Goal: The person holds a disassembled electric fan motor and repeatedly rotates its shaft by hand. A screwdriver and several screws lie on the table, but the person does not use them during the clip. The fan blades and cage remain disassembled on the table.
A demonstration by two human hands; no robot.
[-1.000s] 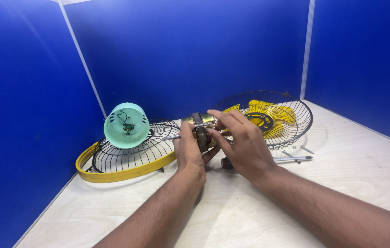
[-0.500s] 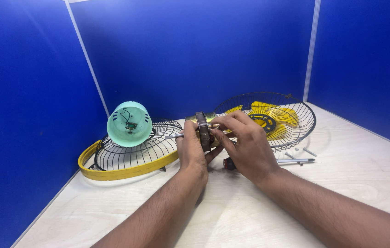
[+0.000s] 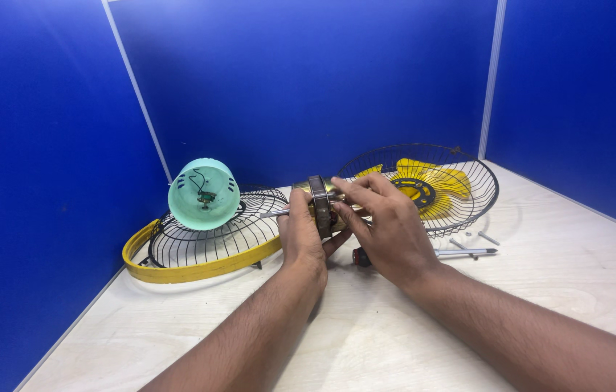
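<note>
Both your hands on the fan motor (image 3: 320, 203) mid-table, your left hand (image 3: 300, 236) clamped underneath, your right hand (image 3: 384, 229) fingers pinching its top, mint housing (image 3: 204, 194) on yellow-rimmed grille (image 3: 202, 250) toward the left edge, screwdriver (image 3: 431, 253) just right.

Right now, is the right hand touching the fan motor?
Touching. The head view shows the right hand with its fingers laid over the top of the fan motor, which the left hand grips from below.
</note>
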